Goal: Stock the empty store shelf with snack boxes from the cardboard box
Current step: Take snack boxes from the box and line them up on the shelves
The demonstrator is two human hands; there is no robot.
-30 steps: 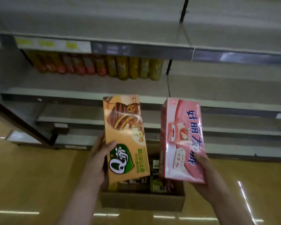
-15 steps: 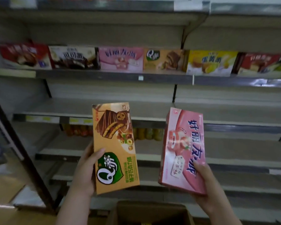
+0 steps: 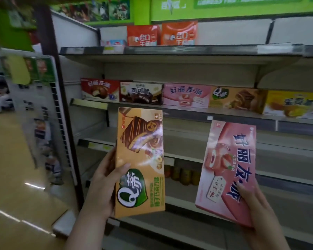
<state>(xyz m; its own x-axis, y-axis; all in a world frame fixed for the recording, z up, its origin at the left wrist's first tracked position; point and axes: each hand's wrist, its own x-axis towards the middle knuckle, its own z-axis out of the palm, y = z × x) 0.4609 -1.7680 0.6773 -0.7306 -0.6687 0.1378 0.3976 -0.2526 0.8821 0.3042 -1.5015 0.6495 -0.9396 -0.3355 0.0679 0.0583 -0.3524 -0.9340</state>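
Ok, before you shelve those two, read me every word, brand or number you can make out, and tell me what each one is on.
"Q蒂", "6": orange box in the left hand.
"好丽友·派", "6": pink box in the right hand.
"好丽友·派": red shelf box and pink shelf box.
"可可派": dark shelf box.
"Q蒂": tan shelf box.
Yellow shelf box, top orange packs, price strips and small print: too blurred.

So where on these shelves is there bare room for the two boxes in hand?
The shelf directly below the stocked row is bare across its visible width. The stocked row is packed edge to edge. The top shelf is bare right of the orange boxes. Jars sit lower down.
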